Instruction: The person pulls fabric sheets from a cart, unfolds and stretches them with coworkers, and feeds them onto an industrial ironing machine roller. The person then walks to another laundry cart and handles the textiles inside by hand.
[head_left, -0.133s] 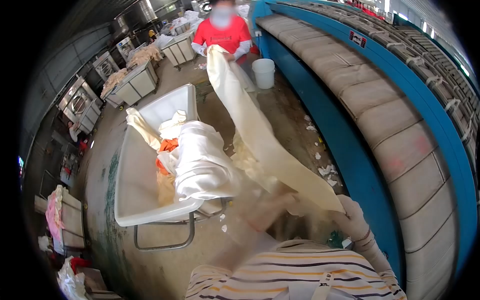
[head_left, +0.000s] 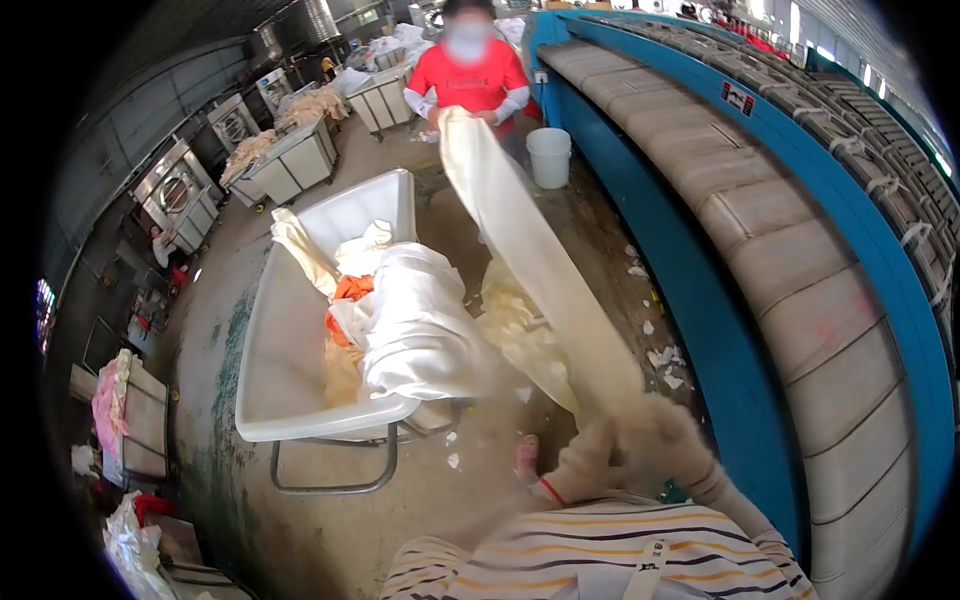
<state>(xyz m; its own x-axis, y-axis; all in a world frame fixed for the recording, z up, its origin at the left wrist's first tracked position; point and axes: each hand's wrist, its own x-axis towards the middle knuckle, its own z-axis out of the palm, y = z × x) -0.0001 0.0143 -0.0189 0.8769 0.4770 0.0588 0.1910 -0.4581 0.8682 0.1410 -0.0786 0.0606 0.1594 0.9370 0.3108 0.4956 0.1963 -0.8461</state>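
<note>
A long cream cloth (head_left: 545, 255), gathered into a narrow strip, stretches from my body to a person in a red shirt (head_left: 468, 80), whose hands hold its far end. My right hand (head_left: 665, 435) is closed on the near end. Beside it, my left hand (head_left: 585, 460), with a red band at the wrist, is at the cloth's left edge; its fingers are smeared by motion. A looser cream fold (head_left: 525, 335) hangs below the strip towards the floor.
Left of the cloth stands a white laundry cart (head_left: 265, 370) with a white cloth bundle (head_left: 425, 320) and orange fabric (head_left: 352, 288). A blue machine with a padded beige roller (head_left: 765, 255) runs along my right. A white bucket (head_left: 549, 160) stands behind; paper scraps (head_left: 665, 358) litter the floor.
My left hand has moved right, close to my right hand. My right hand has come slightly left with the cloth's end. The whole view has shifted a little.
</note>
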